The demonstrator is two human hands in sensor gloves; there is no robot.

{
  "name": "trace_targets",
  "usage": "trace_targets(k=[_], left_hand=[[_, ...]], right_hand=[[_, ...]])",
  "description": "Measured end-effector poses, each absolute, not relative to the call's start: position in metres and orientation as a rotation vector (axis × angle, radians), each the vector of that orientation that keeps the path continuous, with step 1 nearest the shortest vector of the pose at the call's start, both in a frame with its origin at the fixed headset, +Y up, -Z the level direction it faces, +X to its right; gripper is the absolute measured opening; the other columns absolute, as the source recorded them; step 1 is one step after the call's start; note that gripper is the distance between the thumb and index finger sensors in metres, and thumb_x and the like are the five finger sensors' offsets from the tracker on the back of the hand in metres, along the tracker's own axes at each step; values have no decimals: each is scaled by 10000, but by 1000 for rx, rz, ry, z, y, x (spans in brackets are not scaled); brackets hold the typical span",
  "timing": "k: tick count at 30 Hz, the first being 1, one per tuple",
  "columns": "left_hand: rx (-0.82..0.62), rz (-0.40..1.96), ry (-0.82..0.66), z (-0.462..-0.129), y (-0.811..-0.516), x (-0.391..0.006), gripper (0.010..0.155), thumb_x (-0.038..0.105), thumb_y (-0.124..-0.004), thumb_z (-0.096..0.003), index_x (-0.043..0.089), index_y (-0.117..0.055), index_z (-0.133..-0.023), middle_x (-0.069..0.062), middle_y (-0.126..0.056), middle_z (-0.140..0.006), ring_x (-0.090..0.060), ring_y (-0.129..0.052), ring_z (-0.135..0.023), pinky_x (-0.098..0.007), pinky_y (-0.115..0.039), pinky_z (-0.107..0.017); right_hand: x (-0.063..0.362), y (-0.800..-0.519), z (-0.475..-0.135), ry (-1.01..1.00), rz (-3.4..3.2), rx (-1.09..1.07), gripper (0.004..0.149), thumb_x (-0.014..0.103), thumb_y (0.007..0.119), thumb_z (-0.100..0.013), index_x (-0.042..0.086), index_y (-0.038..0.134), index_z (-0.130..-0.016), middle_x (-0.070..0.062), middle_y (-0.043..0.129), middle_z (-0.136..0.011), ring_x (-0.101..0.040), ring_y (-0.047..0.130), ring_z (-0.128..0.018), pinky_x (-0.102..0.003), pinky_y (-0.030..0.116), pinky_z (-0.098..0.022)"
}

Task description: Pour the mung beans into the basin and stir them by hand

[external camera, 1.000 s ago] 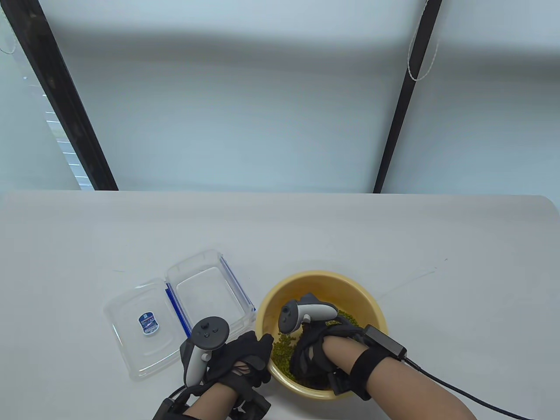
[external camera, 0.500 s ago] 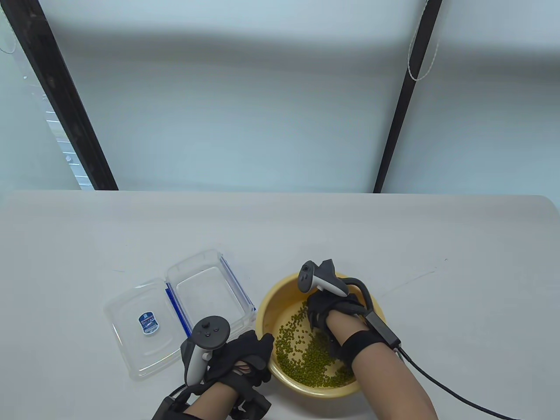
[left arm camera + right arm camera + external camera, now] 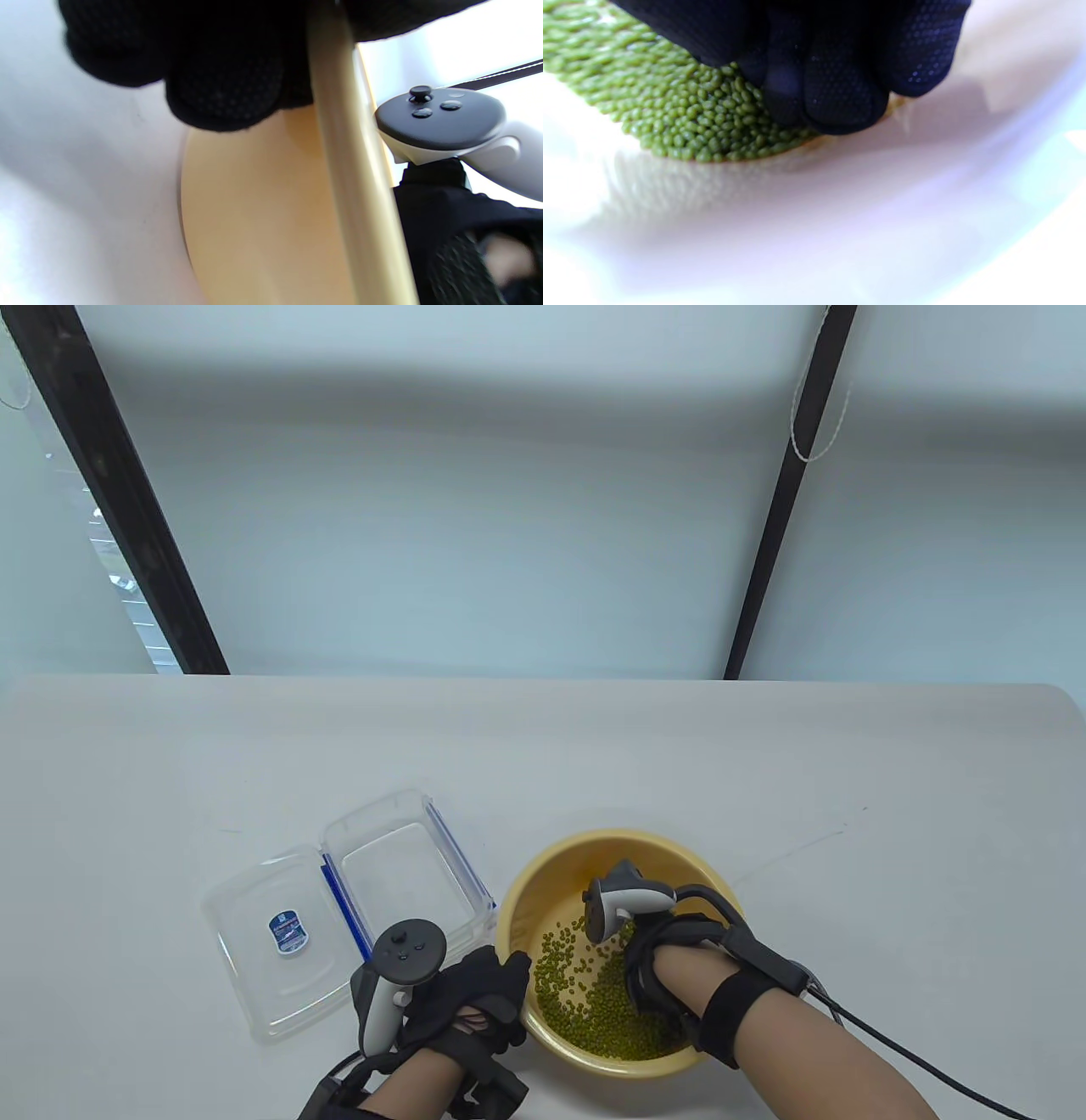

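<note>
A yellow basin (image 3: 629, 838) stands near the table's front edge with green mung beans (image 3: 585, 994) gathered in its near half. My left hand (image 3: 482, 991) grips the basin's left rim; in the left wrist view its fingers (image 3: 225, 80) lie on the outer wall (image 3: 254, 212) beside the rim (image 3: 354, 190). My right hand (image 3: 660, 980) reaches down inside the basin at its right. In the right wrist view its fingertips (image 3: 835, 89) point down, held together, and touch the mung beans (image 3: 683, 114) at the pile's edge.
A clear plastic container (image 3: 399, 869) with blue seals sits open left of the basin, and its lid (image 3: 271, 942) lies flat beside it. A black cable (image 3: 916, 1056) trails from my right wrist toward the bottom right corner.
My right hand swept from the basin's near left to its far side, then came back to the near right, spreading the beans. The left hand has kept hold of the rim.
</note>
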State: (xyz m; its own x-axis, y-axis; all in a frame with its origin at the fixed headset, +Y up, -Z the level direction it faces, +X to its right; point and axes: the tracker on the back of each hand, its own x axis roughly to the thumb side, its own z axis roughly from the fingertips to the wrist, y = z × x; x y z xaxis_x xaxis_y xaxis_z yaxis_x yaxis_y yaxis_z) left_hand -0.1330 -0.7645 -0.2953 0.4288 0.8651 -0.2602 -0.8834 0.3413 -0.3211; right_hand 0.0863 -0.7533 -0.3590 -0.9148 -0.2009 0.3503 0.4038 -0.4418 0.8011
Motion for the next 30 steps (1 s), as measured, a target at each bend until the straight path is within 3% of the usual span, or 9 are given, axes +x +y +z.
trace_targets(k=[5, 10, 16, 22, 30], left_hand=[[-444, 1137, 46, -295, -765, -133, 650, 496, -652, -591, -53, -574, -932, 23, -954, -536, -131, -1046, -370, -330, -920, -305], [-439, 1130, 40, -296, -764, -133, 652, 499, -652, -589, -51, -577, -930, 30, -955, -533, -124, -1048, -365, -326, -922, -302], [-438, 1126, 33, -296, -764, -133, 652, 502, -655, -588, -49, -579, -928, 34, -958, -528, -120, -1051, -363, -323, -924, -299], [-435, 1121, 29, -296, -764, -133, 653, 504, -655, -588, -50, -582, -926, 38, -959, -525, -117, -1052, -359, -322, -925, -297], [-431, 1121, 35, -296, -764, -132, 650, 501, -656, -588, -51, -586, -924, 36, -961, -523, -119, -1052, -358, -324, -925, -297]], right_hand=[[66, -762, -348, -1647, -2470, -456, 485, 387, 727, -465, 167, 729, -898, -4, 912, -786, -216, 992, -570, -392, 811, -513], [46, -766, -362, -1797, -2652, -485, 496, 393, 702, -486, 169, 663, -927, 1, 866, -831, -222, 971, -613, -400, 791, -538], [42, -763, -401, -1536, -3038, -280, 509, 393, 709, -487, 176, 644, -943, -4, 855, -826, -247, 956, -617, -420, 770, -545], [77, -748, -431, -999, -2980, 0, 473, 414, 709, -482, 233, 693, -918, 33, 885, -813, -228, 959, -625, -412, 780, -545], [104, -742, -413, -1014, -2654, -47, 500, 401, 719, -481, 183, 683, -929, 10, 881, -826, -206, 989, -579, -368, 813, -505]])
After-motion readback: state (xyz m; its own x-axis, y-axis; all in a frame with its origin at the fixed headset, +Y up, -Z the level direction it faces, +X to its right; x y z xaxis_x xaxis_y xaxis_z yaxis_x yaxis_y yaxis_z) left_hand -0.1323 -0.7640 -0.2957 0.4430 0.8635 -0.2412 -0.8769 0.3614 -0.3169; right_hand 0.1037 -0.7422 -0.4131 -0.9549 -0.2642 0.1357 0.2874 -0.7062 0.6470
